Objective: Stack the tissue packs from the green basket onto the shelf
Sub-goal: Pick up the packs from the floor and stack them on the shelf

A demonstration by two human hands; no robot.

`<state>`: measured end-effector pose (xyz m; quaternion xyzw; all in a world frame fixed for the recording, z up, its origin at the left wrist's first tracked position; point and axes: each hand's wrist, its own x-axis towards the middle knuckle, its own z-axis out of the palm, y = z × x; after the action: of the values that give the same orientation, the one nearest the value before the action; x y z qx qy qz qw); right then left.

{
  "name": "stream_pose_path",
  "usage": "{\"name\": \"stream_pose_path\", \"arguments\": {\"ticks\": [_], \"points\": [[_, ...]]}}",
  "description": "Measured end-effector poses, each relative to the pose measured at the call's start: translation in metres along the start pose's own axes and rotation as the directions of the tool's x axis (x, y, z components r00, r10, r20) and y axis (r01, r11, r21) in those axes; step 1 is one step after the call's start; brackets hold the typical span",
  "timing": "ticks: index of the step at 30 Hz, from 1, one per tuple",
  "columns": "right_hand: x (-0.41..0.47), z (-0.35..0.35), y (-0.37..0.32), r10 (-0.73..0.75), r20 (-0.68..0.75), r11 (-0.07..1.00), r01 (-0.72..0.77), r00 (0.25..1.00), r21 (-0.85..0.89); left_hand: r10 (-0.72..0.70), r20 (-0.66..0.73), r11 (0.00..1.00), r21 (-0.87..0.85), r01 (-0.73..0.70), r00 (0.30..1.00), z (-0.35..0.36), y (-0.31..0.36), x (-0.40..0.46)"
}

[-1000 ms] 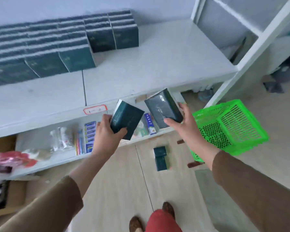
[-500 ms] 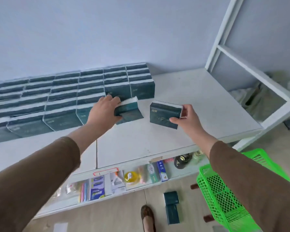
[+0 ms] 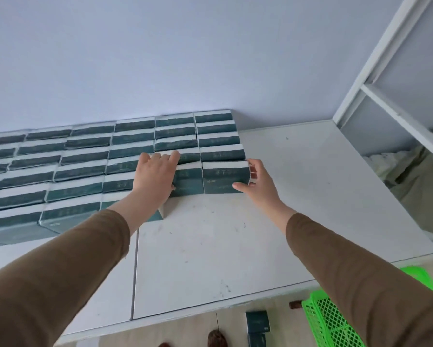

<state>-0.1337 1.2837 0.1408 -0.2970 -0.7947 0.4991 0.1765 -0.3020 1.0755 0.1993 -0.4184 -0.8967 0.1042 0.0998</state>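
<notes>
Both hands point(image 3: 157, 172) point(image 3: 259, 182) clasp dark-green, white-topped tissue packs point(image 3: 189, 180) point(image 3: 225, 177) standing on the shelf point(image 3: 235, 246).

One head-worn camera looks forward and down, close over the white shelf point(image 3: 235, 246). Its far edge meets the wall point(image 3: 185, 58).

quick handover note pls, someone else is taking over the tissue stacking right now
Left hand: grip over the top of a tissue pack at the front of the rows on the shelf.
Right hand: grip on the rightmost front pack, standing beside it.
Done: many packs lined up in rows along the wall.
Left: release both, then collect the packs on the floor by the green basket; its contents aren't visible.
</notes>
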Motion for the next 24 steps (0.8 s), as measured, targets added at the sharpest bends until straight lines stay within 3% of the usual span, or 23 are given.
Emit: {"name": "stream_pose_path", "arguments": {"ticks": [4, 12, 16, 20, 24], "points": [[-0.003, 0.015, 0.012, 0.049, -0.096, 0.996, -0.056, 0.994, -0.073, -0.014, -0.038, 1.000, 0.011, 0.015, 0.999, 0.010, 0.000, 0.001], [-0.004, 0.011, 0.005, 0.064, -0.092, 0.979, -0.080, 0.994, -0.187, -0.047, -0.043, 0.999, 0.012, 0.048, 0.998, 0.005, 0.007, -0.011], [-0.045, -0.006, 0.002, 0.067, -0.113, 0.967, -0.092, 0.991, -0.239, -0.044, -0.136, 0.993, -0.117, 0.028, 0.990, -0.007, 0.020, -0.043], [-0.114, -0.027, -0.001, 0.001, -0.136, 0.977, -0.031, 0.991, -0.212, 0.001, -0.236, 0.970, -0.238, -0.059, 0.972, -0.024, 0.051, -0.102], [-0.212, -0.044, 0.011, -0.163, -0.212, 0.967, 0.114, 0.964, -0.228, 0.057, -0.328, 0.945, -0.288, -0.157, 0.943, -0.032, 0.093, -0.185]]}}
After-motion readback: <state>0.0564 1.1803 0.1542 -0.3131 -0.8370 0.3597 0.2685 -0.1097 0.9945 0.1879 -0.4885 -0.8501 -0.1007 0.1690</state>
